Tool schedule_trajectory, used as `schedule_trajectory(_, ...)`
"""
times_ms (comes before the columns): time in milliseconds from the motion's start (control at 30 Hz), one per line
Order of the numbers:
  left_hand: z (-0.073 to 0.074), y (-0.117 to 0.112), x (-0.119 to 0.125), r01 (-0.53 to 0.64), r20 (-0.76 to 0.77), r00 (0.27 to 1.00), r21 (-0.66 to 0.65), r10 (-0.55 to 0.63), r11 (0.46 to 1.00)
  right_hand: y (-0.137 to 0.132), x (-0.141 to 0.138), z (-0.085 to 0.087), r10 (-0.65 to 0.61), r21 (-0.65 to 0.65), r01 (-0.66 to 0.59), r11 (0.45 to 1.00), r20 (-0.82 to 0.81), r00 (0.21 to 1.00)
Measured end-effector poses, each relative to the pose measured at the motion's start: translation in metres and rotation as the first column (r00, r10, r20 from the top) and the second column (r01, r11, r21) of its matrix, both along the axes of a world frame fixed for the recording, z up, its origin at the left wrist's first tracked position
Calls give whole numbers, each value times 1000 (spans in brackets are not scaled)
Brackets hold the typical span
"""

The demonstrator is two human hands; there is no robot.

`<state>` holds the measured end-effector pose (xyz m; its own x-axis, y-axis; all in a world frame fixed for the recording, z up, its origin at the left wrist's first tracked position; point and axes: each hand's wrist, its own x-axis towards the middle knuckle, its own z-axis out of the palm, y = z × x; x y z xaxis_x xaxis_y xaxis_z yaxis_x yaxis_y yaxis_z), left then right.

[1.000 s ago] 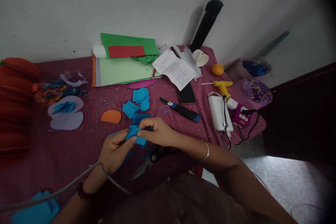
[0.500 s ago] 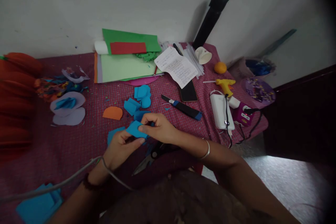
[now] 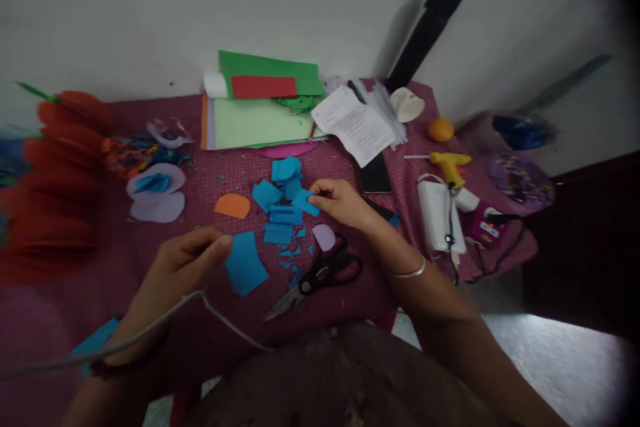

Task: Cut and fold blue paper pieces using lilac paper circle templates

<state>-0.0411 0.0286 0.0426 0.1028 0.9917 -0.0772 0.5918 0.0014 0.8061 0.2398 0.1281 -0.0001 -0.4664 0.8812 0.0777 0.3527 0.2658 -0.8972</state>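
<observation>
Left hand (image 3: 187, 260) pinches blue sheet (image 3: 245, 263) edge

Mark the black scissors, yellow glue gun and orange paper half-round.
black scissors (image 3: 306, 288), head view, at the pivot.
yellow glue gun (image 3: 447, 160), head view, on the barrel.
orange paper half-round (image 3: 233, 205), head view, its middle.

Nothing here can be read with any certainty. A white sheet (image 3: 357, 125) near the far edge of the table (image 3: 210, 177) bears lines of dark handwriting, too small and blurred to make out a single word. A purple device (image 3: 483, 227) at the right edge carries small pale marks and a red light, likewise too small to read as letters or numbers
</observation>
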Motion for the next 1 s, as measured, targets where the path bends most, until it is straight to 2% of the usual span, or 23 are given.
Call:
schedule_trajectory(67,-5,-8,-7,99,-77,992,-43,-102,994,0,0,-5,7,83,-19,996,147,989)
schedule_trajectory(133,-15,-20,-8,196,-182,964,-12,-195,981,-2,-2,-8,-44,193,3,981,212,976)
schedule_trajectory(200,-28,-33,-6,281,-341,908,62,-245,958,-4,-4,-6,-92,274,40,961,177,980)
schedule_trajectory(300,-47,-52,-1,367,-541,805,131,-244,921,-6,-4,-2,-145,318,124,940,43,988)
schedule_trajectory(367,-57,-59,1,391,-595,775,185,-213,902,-6,-4,-1,-185,318,185,930,-31,982)
schedule_trajectory(433,-62,-61,2,387,-605,776,234,-178,892,-7,-5,0,-206,289,221,931,-81,975)
schedule_trajectory(567,-61,-58,-2,329,-543,828,271,-138,905,-15,-12,2,-155,202,179,963,-127,980)
schedule_trajectory(700,-59,-53,-3,310,-505,856,323,-115,894,-34,-27,6,24,112,-7,994,-154,988)
schedule_trajectory(800,-59,-49,-3,327,-500,861,397,-97,858,-49,-40,4,125,-70,-137,988,-160,979)
schedule_trajectory(867,-55,-46,-4,310,-476,877,453,-67,836,-58,-47,0,174,-271,-224,936,-197,965)
schedule_trajectory(933,-47,-43,-5,263,-457,890,530,11,806,-64,-52,-4,202,-461,-317,829,-280,938)
schedule_trajectory(1000,-36,-41,-3,242,-458,884,622,94,745,-69,-56,-8,167,-587,-399,704,-409,897)
